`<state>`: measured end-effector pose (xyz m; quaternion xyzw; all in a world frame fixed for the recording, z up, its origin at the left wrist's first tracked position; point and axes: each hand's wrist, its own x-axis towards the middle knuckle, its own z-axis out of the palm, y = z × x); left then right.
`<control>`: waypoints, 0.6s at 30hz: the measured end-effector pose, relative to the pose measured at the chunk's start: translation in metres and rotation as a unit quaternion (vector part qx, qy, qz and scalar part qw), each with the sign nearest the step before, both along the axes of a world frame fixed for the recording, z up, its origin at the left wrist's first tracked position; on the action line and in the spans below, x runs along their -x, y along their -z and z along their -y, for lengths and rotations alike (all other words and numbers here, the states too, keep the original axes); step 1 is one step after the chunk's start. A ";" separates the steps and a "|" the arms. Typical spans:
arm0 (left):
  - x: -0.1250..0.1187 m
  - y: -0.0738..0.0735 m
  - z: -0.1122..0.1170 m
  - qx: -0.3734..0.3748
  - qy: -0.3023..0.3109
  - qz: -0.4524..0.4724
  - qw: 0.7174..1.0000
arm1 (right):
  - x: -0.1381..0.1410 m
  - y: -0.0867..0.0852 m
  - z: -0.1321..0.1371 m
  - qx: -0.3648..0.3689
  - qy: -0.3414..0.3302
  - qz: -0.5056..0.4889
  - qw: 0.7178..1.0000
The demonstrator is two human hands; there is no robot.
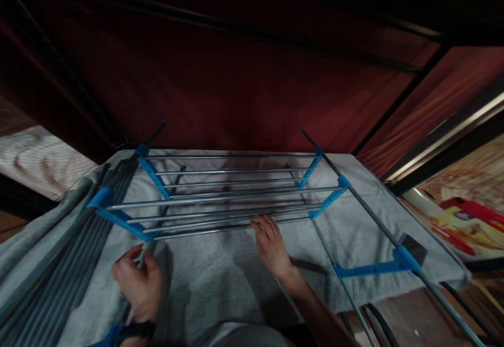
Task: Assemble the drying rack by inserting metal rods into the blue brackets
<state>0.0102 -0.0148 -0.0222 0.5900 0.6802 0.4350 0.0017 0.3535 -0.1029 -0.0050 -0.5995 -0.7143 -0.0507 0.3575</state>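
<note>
A rack frame of grey metal rods [228, 198] joined by blue plastic brackets lies across a cloth-covered surface. My left hand [137, 281], with a dark band at its wrist, is curled round a metal tube by the near left bracket [126, 218]; the fingers partly hide that tube. Toward the middle, my right hand [271, 247] reaches out with extended fingers, the tips touching the lowest rods. On the right, another blue bracket [376, 268] joins a long upright tube [372, 214] to a thinner one.
Loose grey tubes [74, 273] lie bundled along the left side of the pale towel-like cloth [208, 263]. A dark flat object [413, 250] rests beside the right bracket. Dark red fabric [236, 90] on a black frame rises behind. A red and yellow package [460, 226] is at far right.
</note>
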 end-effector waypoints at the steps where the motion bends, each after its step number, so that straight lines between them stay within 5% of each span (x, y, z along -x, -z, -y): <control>1: -0.010 -0.006 0.006 -0.022 0.047 -0.031 0.998 | -0.003 0.001 0.006 -0.004 0.018 -0.029 0.999; 4: -0.051 -0.027 0.020 -0.111 0.212 -0.104 0.965 | -0.019 0.002 0.022 -0.021 0.109 -0.156 0.982; 8: -0.116 -0.058 0.024 -0.176 0.375 -0.179 0.892 | -0.058 -0.002 0.033 -0.060 0.283 -0.291 0.912; 12: -0.168 -0.079 0.010 -0.131 0.404 -0.239 0.873 | -0.111 -0.003 0.032 -0.090 0.371 -0.294 0.876; 18: -0.195 -0.093 -0.018 0.008 0.438 -0.286 0.852 | -0.166 0.008 0.016 -0.084 0.354 -0.320 0.875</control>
